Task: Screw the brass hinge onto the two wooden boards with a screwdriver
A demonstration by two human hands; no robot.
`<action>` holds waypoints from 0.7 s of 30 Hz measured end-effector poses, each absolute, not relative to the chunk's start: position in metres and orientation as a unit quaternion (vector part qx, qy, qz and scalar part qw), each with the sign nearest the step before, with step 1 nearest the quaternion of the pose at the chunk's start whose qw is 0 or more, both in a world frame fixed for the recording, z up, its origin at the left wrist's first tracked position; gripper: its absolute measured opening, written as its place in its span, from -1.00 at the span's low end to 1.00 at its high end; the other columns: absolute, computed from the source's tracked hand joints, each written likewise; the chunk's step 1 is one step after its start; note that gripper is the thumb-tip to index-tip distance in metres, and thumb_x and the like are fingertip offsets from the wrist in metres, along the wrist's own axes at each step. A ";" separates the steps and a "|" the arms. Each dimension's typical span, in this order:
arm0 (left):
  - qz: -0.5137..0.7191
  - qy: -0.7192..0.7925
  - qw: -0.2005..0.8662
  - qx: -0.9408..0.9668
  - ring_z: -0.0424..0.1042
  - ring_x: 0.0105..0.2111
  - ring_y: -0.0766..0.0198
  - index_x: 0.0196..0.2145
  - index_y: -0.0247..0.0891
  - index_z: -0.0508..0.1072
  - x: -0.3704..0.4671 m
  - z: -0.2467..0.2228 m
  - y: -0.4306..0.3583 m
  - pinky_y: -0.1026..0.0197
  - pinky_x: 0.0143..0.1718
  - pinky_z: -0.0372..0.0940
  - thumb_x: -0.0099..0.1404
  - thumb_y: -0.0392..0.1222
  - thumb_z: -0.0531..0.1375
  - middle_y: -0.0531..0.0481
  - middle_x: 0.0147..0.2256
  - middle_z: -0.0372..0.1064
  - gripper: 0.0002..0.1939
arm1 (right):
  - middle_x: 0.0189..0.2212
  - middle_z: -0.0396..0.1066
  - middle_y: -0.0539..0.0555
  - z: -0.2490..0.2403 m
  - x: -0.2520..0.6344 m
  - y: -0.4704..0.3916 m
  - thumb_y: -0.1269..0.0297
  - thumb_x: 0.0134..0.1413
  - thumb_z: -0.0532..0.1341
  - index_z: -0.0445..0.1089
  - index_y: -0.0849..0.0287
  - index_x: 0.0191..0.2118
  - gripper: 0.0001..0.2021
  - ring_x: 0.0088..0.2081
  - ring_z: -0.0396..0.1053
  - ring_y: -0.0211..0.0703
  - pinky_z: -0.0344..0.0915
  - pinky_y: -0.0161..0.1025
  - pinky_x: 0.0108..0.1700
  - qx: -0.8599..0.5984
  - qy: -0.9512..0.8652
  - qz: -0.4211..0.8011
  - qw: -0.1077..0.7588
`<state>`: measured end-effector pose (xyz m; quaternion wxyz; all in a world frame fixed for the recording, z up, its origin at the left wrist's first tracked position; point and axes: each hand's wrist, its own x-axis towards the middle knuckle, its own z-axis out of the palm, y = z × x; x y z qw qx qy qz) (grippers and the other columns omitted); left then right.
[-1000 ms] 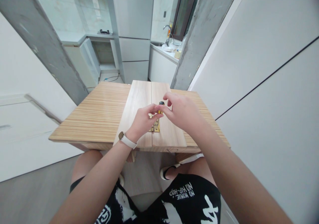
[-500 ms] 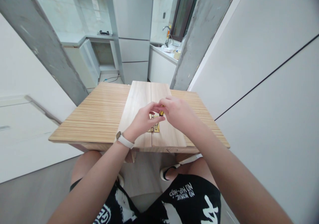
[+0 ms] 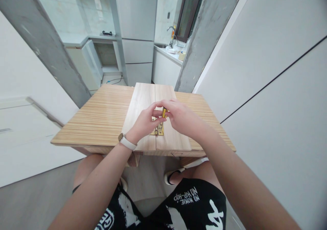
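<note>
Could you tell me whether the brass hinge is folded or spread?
Spread: the brass hinge has a leaf on each side of the seam.

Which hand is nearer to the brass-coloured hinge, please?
Left: your left hand partly covers the hinge in view, while your right hand is farther off, beyond it to the right.

Gold hinge [image 3: 159, 130] — partly behind the left hand [image 3: 143, 122].
</note>
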<state>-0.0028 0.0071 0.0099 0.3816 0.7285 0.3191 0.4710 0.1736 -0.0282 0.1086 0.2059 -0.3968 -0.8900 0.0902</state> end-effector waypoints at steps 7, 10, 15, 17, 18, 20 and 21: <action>0.485 0.382 0.266 0.740 0.55 -0.27 0.24 -0.24 -0.23 0.54 -0.002 0.012 0.004 0.20 -0.18 0.40 0.29 -0.21 0.34 0.02 -0.29 0.59 -0.91 | -0.25 0.49 0.13 0.111 0.167 -0.030 0.15 0.32 0.28 0.41 0.18 -0.15 -0.81 -0.30 0.38 -0.10 0.16 -0.18 -0.25 -0.511 -0.827 -0.015 0.235; 0.485 0.392 0.241 0.744 0.51 -0.31 0.27 -0.29 -0.23 0.52 0.002 0.014 0.003 0.22 -0.21 0.37 0.26 -0.26 0.33 0.04 -0.33 0.57 -0.94 | -0.38 0.47 0.09 0.109 0.162 -0.029 0.21 0.34 0.24 0.39 0.17 -0.31 -0.81 -0.37 0.33 -0.13 0.06 -0.17 -0.31 -0.532 -0.817 -0.038 0.218; 0.473 0.400 0.240 0.747 0.51 -0.29 0.25 -0.26 -0.23 0.52 0.003 0.021 0.003 0.20 -0.20 0.39 0.22 -0.26 0.37 0.04 -0.32 0.56 -0.87 | -0.33 0.49 0.11 0.110 0.162 -0.027 0.38 0.36 0.17 0.45 0.18 -0.33 -0.80 -0.31 0.37 -0.13 0.14 -0.19 -0.24 -0.505 -0.837 0.000 0.212; 0.461 0.375 0.267 0.759 0.54 -0.22 0.21 -0.17 -0.22 0.54 0.001 0.023 0.004 0.15 -0.10 0.41 0.24 -0.24 0.37 0.00 -0.22 0.59 -0.81 | -0.29 0.52 0.13 0.111 0.165 -0.025 0.41 0.36 0.15 0.50 0.19 -0.28 -0.80 -0.26 0.41 -0.11 0.19 -0.19 -0.20 -0.489 -0.847 0.021 0.208; 0.456 0.358 0.289 0.762 0.55 -0.16 0.18 -0.11 -0.21 0.54 -0.001 0.024 0.004 0.12 -0.04 0.42 0.26 -0.24 0.35 -0.03 -0.15 0.59 -0.77 | -0.26 0.53 0.14 0.111 0.166 -0.025 0.43 0.36 0.14 0.53 0.18 -0.24 -0.79 -0.23 0.43 -0.10 0.21 -0.19 -0.18 -0.481 -0.852 0.031 0.206; 0.446 0.320 0.344 0.762 0.56 -0.04 0.13 0.02 -0.20 0.52 -0.003 0.024 0.005 0.08 0.04 0.43 0.33 -0.24 0.30 -0.09 -0.04 0.58 -0.70 | -0.22 0.55 0.15 0.111 0.168 -0.024 0.46 0.35 0.13 0.55 0.17 -0.16 -0.78 -0.19 0.45 -0.08 0.24 -0.18 -0.15 -0.464 -0.860 0.046 0.206; 0.440 0.303 0.373 0.759 0.56 0.00 0.11 0.08 -0.20 0.49 -0.004 0.023 0.005 0.07 0.06 0.44 0.35 -0.25 0.27 -0.12 0.01 0.57 -0.66 | -0.21 0.56 0.15 0.111 0.169 -0.024 0.48 0.33 0.13 0.56 0.17 -0.14 -0.76 -0.18 0.45 -0.07 0.24 -0.18 -0.15 -0.457 -0.864 0.050 0.205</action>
